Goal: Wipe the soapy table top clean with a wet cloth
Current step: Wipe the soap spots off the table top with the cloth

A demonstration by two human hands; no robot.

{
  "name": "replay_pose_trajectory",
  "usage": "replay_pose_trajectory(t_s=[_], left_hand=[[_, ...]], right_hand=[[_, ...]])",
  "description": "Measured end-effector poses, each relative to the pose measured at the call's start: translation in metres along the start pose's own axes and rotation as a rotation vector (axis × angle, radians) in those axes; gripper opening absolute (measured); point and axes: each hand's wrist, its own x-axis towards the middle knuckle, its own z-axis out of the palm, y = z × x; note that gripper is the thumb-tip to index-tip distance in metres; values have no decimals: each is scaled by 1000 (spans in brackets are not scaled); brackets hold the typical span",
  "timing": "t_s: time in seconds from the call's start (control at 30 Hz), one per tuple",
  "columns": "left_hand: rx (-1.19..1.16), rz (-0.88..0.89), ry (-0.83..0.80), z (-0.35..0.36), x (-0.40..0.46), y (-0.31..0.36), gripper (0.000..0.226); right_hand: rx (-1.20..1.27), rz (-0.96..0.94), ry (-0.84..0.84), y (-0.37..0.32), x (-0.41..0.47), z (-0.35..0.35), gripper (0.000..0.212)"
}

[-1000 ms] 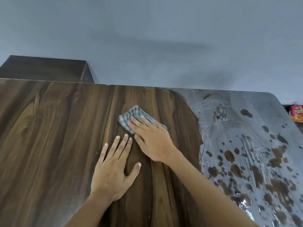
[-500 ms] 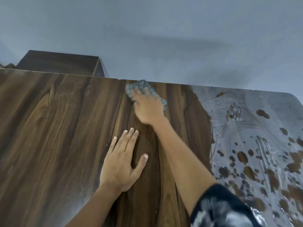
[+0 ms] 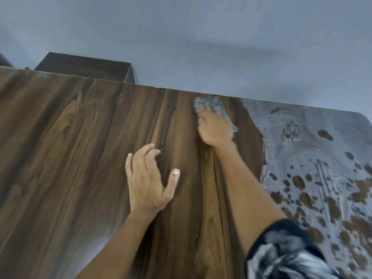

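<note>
The dark wood-grain table top (image 3: 70, 158) fills the view. Its left and middle show bare wood; the right part is covered with grey soapy film (image 3: 314, 150) broken by brown spots. My right hand (image 3: 215, 127) reaches to the far edge and presses a blue-grey checked cloth (image 3: 216, 106) flat on the wood, just left of the soap. My left hand (image 3: 147, 178) hovers or rests lightly near the middle of the table, fingers curled and apart, holding nothing.
A dark wooden cabinet (image 3: 86, 67) stands behind the table's far left edge. A grey wall (image 3: 201, 37) rises beyond the far edge. My dark patterned sleeve (image 3: 285, 252) shows at the lower right.
My right hand pushed the cloth away from me to the table's far edge. My left hand went from flat on the wood to lifted with curled fingers.
</note>
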Motion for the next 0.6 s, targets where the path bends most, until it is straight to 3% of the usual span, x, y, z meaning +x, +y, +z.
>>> replay_pose_trajectory(t_s=[0.07, 0.17, 0.3, 0.37, 0.47, 0.6], left_hand=[[-163, -84, 109, -3, 0, -6, 54], [-373, -400, 297, -10, -1, -16, 60], [-426, -451, 170, -20, -19, -14, 68], [-404, -426, 89, -25, -25, -11, 70], [-373, -436, 16, -30, -27, -8, 72], [-353, -421, -25, -30, -28, -9, 71]], right_hand=[[52, -165, -20, -39, -17, 16, 47], [128, -397, -87, -73, -80, 28, 47], [176, -531, -170, -60, -165, 20, 50], [180, -451, -144, -40, -204, 17, 48], [157, -184, -33, 8, -233, 9, 49], [83, 196, -12, 54, -190, -11, 47]])
